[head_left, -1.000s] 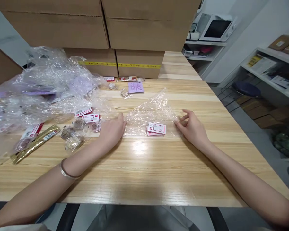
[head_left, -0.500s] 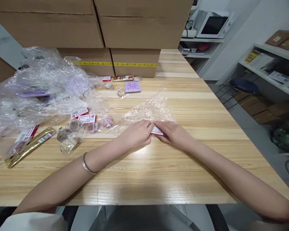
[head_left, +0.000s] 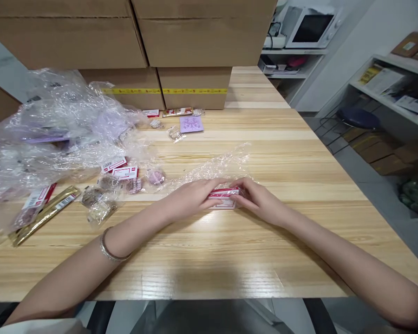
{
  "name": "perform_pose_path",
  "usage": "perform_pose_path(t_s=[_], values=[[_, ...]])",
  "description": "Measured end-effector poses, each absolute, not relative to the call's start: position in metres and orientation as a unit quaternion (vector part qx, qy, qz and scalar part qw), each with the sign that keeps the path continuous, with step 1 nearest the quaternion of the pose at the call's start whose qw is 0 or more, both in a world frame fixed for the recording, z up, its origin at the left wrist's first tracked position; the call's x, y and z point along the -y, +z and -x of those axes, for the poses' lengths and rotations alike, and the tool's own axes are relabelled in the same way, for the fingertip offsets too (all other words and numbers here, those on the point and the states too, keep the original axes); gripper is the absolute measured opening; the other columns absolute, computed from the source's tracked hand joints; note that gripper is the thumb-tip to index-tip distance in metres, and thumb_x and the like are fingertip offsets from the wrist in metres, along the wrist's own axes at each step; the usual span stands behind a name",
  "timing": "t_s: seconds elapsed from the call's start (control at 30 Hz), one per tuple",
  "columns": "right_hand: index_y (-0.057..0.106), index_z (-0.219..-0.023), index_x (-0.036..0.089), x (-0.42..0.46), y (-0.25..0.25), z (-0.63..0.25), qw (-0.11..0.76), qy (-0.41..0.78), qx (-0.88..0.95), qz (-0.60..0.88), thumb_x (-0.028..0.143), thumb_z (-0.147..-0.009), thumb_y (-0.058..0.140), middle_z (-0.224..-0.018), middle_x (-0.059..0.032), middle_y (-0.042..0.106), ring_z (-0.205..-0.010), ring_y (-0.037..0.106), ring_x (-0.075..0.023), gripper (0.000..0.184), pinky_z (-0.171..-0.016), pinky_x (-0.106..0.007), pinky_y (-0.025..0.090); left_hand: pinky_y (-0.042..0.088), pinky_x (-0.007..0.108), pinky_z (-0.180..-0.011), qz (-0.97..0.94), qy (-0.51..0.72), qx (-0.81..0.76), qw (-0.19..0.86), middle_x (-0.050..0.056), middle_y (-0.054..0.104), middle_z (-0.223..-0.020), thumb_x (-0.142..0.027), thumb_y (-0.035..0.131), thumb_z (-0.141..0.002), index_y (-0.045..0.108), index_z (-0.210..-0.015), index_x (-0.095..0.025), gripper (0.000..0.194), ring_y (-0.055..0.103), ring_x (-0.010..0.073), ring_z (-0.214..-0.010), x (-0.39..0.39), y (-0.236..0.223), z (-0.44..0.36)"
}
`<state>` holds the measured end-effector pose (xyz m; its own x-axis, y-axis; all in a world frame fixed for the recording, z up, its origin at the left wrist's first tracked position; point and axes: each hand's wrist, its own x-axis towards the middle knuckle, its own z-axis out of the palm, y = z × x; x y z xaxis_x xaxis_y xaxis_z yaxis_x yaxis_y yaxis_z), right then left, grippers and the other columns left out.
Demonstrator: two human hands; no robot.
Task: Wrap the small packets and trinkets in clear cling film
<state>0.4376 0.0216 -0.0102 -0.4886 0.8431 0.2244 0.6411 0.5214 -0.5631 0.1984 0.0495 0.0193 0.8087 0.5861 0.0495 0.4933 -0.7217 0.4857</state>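
In the middle of the table, small red-and-white packets [head_left: 224, 192] are held between my two hands, raised on edge with clear plastic around them. My left hand [head_left: 194, 196] is closed on their left end, thumb below and fingers above. From the right, my right hand [head_left: 257, 198] pinches the other end. Behind my fingers a crinkled clear plastic wrap [head_left: 218, 168] spreads flat and reaches left over the wood. Part of the packets is covered by my fingers, and how many there are I cannot tell.
A heap of clear plastic wrapping [head_left: 73, 116] covers the table's left. Near it lie a gold stick packet [head_left: 46, 215], small wrapped pieces [head_left: 99, 206] and red-and-white packets [head_left: 125, 172]. A purple square packet [head_left: 191, 124] lies before stacked cardboard boxes [head_left: 195, 88].
My hands have come together from either side of the plastic wrap onto the packets. The packets are now tipped up, and the wrap's near edge has been drawn toward me around them.
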Motion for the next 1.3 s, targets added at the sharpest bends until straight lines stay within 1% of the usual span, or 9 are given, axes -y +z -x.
perform_pose_path(t_s=[0.17,0.3,0.37,0.5,0.7,0.9,1.0,1.1,1.3], values=[[0.063,-0.108,0.014,-0.019,-0.012,-0.437,0.246,0.005,0.867,0.433,0.033,-0.098,0.051,-0.106,-0.0161,0.069,-0.095,0.065,-0.0283,0.024,-0.080,-0.044,0.052,0.047,0.039,-0.088,-0.941,0.096,-0.321,0.044,0.012,0.058,-0.114,-0.031,0.038,-0.103,0.052,-0.137,-0.023,0.037,0.056,0.0256,-0.105,-0.047,0.009,-0.201],[0.058,-0.126,0.015,-0.020,-0.009,-0.445,0.197,0.026,0.926,0.321,0.033,-0.092,0.058,-0.125,-0.0143,0.066,-0.110,0.063,-0.0286,0.039,-0.090,-0.045,0.052,0.048,0.039,-0.086,-0.961,0.059,-0.270,0.006,0.016,0.057,-0.112,-0.048,0.051,-0.097,0.046,-0.141,-0.012,0.057,0.055,0.0279,-0.102,-0.048,0.007,-0.200],[0.055,-0.132,0.016,-0.022,-0.009,-0.449,0.199,0.036,0.923,0.327,0.032,-0.092,0.057,-0.127,-0.0138,0.066,-0.111,0.064,-0.0280,0.043,-0.092,-0.045,0.053,0.049,0.035,-0.082,-0.960,0.046,-0.275,0.020,0.015,0.059,-0.110,-0.041,0.053,-0.096,0.046,-0.140,-0.010,0.054,0.058,0.0256,-0.098,-0.051,0.010,-0.199],[0.061,-0.125,0.021,-0.028,-0.010,-0.454,0.215,0.101,0.895,0.379,0.031,-0.097,0.051,-0.110,-0.0104,0.074,-0.098,0.069,-0.0254,0.032,-0.085,-0.043,0.055,0.049,0.033,-0.081,-0.948,0.038,-0.306,0.080,0.014,0.064,-0.111,-0.027,0.051,-0.094,0.051,-0.133,-0.012,0.041,0.062,0.0240,-0.099,-0.058,0.022,-0.196],[0.067,-0.113,0.023,-0.034,-0.008,-0.465,0.255,0.327,0.759,0.502,0.050,-0.094,0.054,-0.100,-0.0046,0.075,-0.077,0.068,-0.0200,0.036,-0.067,-0.032,0.052,0.050,0.029,-0.083,-0.903,0.048,-0.317,0.286,0.007,0.069,-0.113,-0.046,0.041,-0.102,0.059,-0.123,-0.020,0.038,0.065,0.0192,-0.098,-0.069,0.038,-0.186],[0.069,-0.094,0.021,-0.041,-0.018,-0.466,0.255,0.317,0.666,0.625,0.060,-0.088,0.057,-0.063,-0.0002,0.064,-0.055,0.057,-0.0180,0.041,-0.052,-0.029,0.038,0.048,0.040,-0.090,-0.909,0.140,-0.391,0.028,0.016,0.062,-0.117,-0.031,0.037,-0.103,0.056,-0.130,-0.015,0.037,0.058,0.0259,-0.108,-0.067,0.018,-0.194],[0.066,-0.109,0.020,-0.043,-0.020,-0.464,0.263,0.147,0.682,0.667,0.049,-0.089,0.059,-0.076,-0.0047,0.068,-0.065,0.062,-0.0226,0.036,-0.059,-0.034,0.043,0.047,0.040,-0.092,-0.938,0.136,-0.308,-0.082,0.018,0.060,-0.125,-0.016,0.036,-0.101,0.055,-0.131,-0.012,0.036,0.055,0.0281,-0.117,-0.064,0.006,-0.202],[0.060,-0.120,0.018,-0.042,-0.017,-0.463,0.300,0.016,0.746,0.594,0.040,-0.092,0.054,-0.101,-0.0129,0.070,-0.089,0.065,-0.0292,0.036,-0.077,-0.043,0.047,0.045,0.042,-0.096,-0.954,0.105,-0.259,-0.109,0.022,0.060,-0.126,-0.026,0.041,-0.101,0.058,-0.123,-0.005,0.034,0.055,0.0309,-0.118,-0.065,0.000,-0.210],[0.046,-0.140,0.020,-0.044,-0.017,-0.455,0.248,0.017,0.875,0.416,0.040,-0.091,0.058,-0.134,-0.0144,0.061,-0.121,0.057,-0.0310,0.054,-0.109,-0.054,0.035,0.047,0.039,-0.090,-0.945,0.085,-0.311,-0.053,0.016,0.063,-0.111,-0.027,0.043,-0.098,0.059,-0.118,-0.009,0.031,0.057,0.0281,-0.105,-0.079,0.003,-0.222]])
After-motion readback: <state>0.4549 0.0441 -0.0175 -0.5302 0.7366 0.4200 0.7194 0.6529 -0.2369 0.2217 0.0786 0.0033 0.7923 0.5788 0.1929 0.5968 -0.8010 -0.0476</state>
